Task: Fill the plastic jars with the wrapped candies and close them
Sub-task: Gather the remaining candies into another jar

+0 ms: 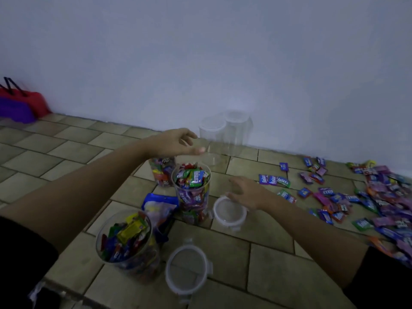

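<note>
Three clear plastic jars hold wrapped candies: one in the middle [192,192], one behind it [161,172] and one close to me [127,239], all without lids. Two empty jars [211,139] [237,130] stand by the wall. My left hand [178,141] hovers above the filled jars with loosely curled fingers that hold nothing, its thumb tip at the side of the nearer empty jar. My right hand [245,190] reaches down with straight fingers onto the rim of a white-rimmed lid [229,214] lying on the floor. A second lid [188,267] lies near me.
Loose wrapped candies [379,204] are spread over the tiled floor on the right. A torn blue candy bag [159,205] lies between the filled jars. A red and purple bag [20,103] sits far left against the white wall.
</note>
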